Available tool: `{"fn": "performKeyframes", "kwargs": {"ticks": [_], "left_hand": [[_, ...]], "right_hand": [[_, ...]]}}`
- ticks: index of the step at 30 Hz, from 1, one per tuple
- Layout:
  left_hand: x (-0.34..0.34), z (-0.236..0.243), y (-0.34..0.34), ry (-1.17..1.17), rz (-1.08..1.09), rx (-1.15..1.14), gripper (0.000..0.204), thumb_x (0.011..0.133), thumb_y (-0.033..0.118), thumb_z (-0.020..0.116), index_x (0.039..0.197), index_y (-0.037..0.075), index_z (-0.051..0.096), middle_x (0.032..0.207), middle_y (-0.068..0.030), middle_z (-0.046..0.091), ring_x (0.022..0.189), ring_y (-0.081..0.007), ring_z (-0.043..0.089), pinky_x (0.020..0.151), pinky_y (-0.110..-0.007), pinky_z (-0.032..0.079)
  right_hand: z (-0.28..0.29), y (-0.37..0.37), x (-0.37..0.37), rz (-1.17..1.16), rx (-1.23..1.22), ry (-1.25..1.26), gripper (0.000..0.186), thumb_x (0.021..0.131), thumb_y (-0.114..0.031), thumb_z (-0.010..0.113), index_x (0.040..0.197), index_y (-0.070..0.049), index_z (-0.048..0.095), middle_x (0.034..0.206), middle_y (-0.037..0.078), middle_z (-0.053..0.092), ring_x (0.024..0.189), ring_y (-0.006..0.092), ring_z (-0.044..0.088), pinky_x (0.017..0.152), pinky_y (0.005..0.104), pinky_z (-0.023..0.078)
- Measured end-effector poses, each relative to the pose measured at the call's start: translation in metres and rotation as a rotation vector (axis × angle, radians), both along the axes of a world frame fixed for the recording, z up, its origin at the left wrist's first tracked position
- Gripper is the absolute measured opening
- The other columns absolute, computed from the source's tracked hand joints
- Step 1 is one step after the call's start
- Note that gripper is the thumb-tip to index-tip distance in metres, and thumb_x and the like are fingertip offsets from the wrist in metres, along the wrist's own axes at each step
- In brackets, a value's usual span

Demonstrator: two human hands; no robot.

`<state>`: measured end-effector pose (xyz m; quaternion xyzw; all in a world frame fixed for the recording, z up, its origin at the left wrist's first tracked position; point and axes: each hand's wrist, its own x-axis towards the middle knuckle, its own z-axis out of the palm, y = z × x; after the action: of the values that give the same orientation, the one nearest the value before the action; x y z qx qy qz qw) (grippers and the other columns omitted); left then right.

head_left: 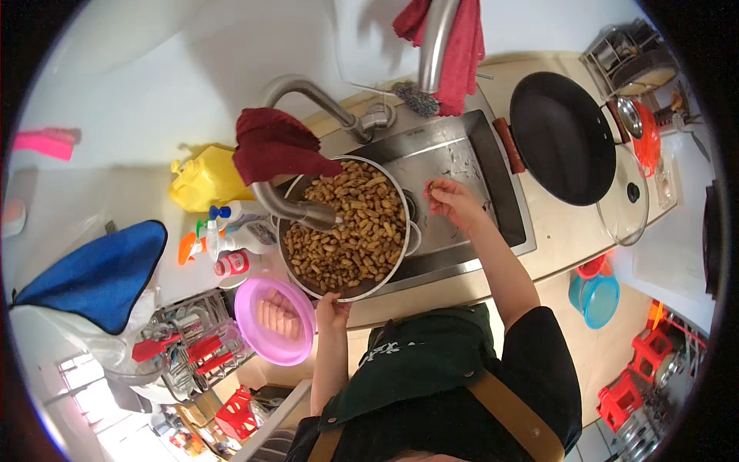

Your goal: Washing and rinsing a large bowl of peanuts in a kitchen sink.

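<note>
Brown with unshelled peanuts (356, 215), heaped inside a wide, pale-rimmed pot (362, 294) at the nine-o'clock end of a steel sink (446, 240). Reading every clock direction from that pot, with twelve toward the wall: touching its rim at six o'clock with the left hand (331, 314), fingers partly hidden, so impossible to tell whether clamped on it or merely resting there. Pinching with the right hand (454, 202) between two and three o'clock, above the basin, fingertips drawn together on a small dark piece (433, 187), too tiny to identify. Well apart, both hands.

Over the peanuts, from twelve o'clock, a bent metal faucet (312, 212) with a dark red cloth (281, 146) draped on it. At one o'clock, a metal scrubber (416, 98) beside a brighter red cloth (462, 65). At two o'clock, on the counter, a black pan (562, 138); at three, farther out, a glass lid (627, 212). At seven, near the left hand, a pink plate (248, 327) bearing pale tan pieces (279, 314). At nine, spray bottles (250, 235); at ten, a yellow jug (208, 181).
</note>
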<state>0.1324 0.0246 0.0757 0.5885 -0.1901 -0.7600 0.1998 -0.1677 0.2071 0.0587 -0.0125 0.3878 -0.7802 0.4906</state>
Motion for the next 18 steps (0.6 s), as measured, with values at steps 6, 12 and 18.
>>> {"fn": "performKeyframes", "kwargs": {"ticks": [6,12,18], "left_hand": [[-0.001,0.0,0.0,0.012,-0.018,0.025,0.021,0.063,-0.004,0.045,0.083,0.0,0.045,0.083,-0.0109,0.052,0.071,-0.0263,0.055,0.057,-0.038,0.05],[0.004,-0.004,-0.003,-0.031,-0.077,-0.004,0.018,0.064,-0.002,0.047,0.082,0.001,0.047,0.078,-0.0094,0.051,0.066,-0.0217,0.052,0.06,-0.037,0.049],[-0.006,0.003,-0.002,-0.029,-0.063,0.021,0.02,0.064,0.0,0.049,0.084,0.002,0.047,0.079,-0.0075,0.049,0.066,-0.021,0.05,0.054,-0.036,0.047]], "right_hand": [[0.033,-0.029,0.013,-0.027,-0.149,0.04,0.03,0.079,-0.004,0.049,0.109,-0.003,0.045,0.087,0.011,0.055,0.064,0.0107,0.052,0.061,0.0264,0.049],[0.036,-0.036,0.015,-0.04,-0.154,0.043,0.029,0.082,-0.003,0.044,0.111,-0.005,0.042,0.088,0.014,0.055,0.065,0.015,0.057,0.064,0.029,0.051],[0.014,-0.034,0.004,-0.107,-0.152,-0.01,0.024,0.082,-0.004,0.044,0.106,-0.003,0.045,0.088,0.015,0.055,0.066,0.017,0.058,0.063,0.0288,0.051]]}}
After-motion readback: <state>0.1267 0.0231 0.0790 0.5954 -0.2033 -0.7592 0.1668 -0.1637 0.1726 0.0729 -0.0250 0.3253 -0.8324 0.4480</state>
